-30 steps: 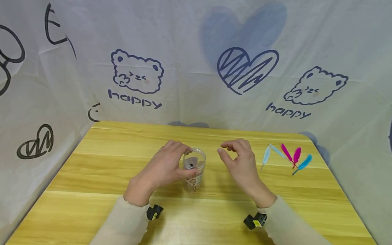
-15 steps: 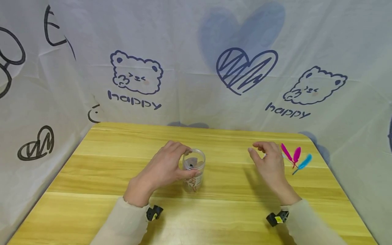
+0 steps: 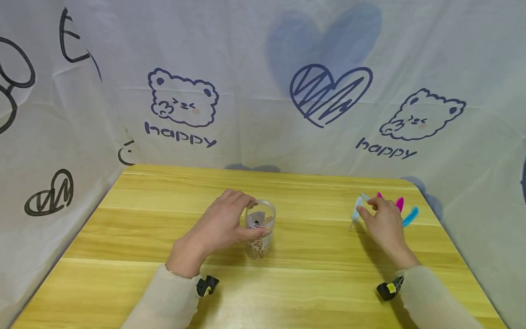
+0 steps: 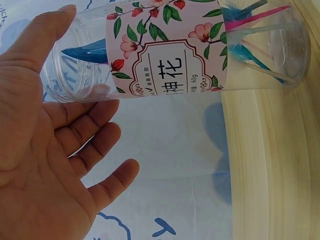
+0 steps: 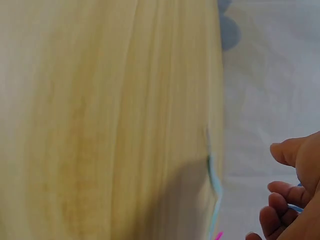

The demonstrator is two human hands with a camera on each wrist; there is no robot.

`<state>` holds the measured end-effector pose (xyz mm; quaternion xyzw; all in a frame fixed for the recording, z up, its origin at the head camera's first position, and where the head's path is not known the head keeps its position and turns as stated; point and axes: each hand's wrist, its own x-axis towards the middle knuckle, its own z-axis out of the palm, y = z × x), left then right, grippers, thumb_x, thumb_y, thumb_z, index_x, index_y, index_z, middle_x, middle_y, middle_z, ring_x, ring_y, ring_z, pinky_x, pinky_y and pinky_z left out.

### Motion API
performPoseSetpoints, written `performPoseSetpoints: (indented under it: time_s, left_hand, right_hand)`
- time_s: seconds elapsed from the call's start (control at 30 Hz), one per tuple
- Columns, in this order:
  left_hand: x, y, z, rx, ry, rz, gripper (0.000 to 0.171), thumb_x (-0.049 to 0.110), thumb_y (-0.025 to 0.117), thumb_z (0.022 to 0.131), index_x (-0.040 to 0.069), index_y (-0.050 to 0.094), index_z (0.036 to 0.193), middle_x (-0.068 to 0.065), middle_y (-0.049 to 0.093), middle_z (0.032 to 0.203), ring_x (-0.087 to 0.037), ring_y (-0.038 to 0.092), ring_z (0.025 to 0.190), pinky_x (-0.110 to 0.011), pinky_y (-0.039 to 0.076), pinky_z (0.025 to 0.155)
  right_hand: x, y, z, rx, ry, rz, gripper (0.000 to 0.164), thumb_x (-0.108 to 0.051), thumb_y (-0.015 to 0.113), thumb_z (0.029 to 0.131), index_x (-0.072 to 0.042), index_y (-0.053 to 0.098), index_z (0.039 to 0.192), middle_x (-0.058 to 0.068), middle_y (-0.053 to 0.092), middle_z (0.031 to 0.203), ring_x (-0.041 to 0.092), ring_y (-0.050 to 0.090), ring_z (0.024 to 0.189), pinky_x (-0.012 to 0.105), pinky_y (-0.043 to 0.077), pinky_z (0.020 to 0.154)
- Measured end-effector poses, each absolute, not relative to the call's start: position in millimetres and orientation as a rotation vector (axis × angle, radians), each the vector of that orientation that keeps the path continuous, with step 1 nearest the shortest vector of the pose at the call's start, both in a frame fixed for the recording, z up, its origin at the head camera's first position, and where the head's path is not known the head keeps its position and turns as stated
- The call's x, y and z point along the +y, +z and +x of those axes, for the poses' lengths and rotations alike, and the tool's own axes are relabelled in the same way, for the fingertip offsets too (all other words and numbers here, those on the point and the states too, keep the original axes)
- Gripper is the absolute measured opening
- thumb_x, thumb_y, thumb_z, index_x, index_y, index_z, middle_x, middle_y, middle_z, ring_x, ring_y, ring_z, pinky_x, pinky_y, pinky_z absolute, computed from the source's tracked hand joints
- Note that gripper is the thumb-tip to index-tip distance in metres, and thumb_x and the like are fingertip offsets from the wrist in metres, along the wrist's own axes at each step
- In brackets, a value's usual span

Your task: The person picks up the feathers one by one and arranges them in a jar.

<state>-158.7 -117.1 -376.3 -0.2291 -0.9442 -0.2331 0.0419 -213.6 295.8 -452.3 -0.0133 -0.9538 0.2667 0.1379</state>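
Okay, so the left hand [image 3: 218, 224] is gripping a clear plastic jar [image 3: 260, 242] with a pink floral label [image 4: 165, 50], upright on the wood-grain table [image 3: 304, 283]. Meanwhile the right hand [image 3: 385, 224] is hovering over pale blue, magenta and bright blue feathers [image 3: 357, 209], fingers [image 5: 270, 218] parted, holding nothing.

The label [image 4: 167, 50] on the jar [image 3: 261, 242] shows "神花" and "60g"; the cloth [image 3: 255, 128], "happy" twice.
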Motion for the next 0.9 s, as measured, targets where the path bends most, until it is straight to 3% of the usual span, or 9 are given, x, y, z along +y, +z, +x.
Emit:
performPoseSetpoints:
  time_s: [0.17,0.4,0.73,0.9]
  left_hand:
    - [-118,-376,-158,-2.89,-0.714,-0.694,0.073,0.061,0.082,0.085,0.01,0.066,0.135,-0.003,0.068,0.13,-0.026,0.055,0.129,-0.049,0.043,0.117]
    - [-119,-376,-158,-2.884,-0.721,-0.697,0.072,0.059,0.083,0.085,0.009,0.066,0.134,-0.003,0.068,0.13,-0.025,0.056,0.128,-0.048,0.044,0.116]
    - [-118,-377,-158,-2.877,-0.733,-0.701,0.072,0.06,0.082,0.085,0.01,0.066,0.134,-0.003,0.068,0.13,-0.025,0.056,0.127,-0.048,0.044,0.116]
    - [-117,-376,-159,-2.873,-0.732,-0.701,0.072,0.059,0.083,0.085,0.009,0.066,0.134,-0.003,0.068,0.129,-0.025,0.056,0.127,-0.048,0.044,0.116]
  right_hand:
    - [302,-460,-223,-2.866,0.742,-0.074,0.053,-0.035,0.065,0.104,0.011,0.063,0.13,0.034,0.062,0.119,0.049,0.06,0.106,0.06,0.05,0.082]
    - [302,-469,-232,-2.988,0.714,-0.117,0.057,-0.042,0.063,0.104,0.008,0.063,0.133,0.032,0.065,0.129,0.051,0.06,0.117,0.071,0.046,0.089]
    - [301,-475,-237,-3.025,0.625,-0.126,0.061,-0.045,0.067,0.102,0.009,0.066,0.13,0.031,0.067,0.132,0.054,0.063,0.119,0.071,0.049,0.091]
    - [303,-477,-239,-3.026,0.611,-0.127,0.058,-0.047,0.069,0.1,0.007,0.07,0.123,0.028,0.072,0.119,0.048,0.068,0.107,0.065,0.052,0.083]
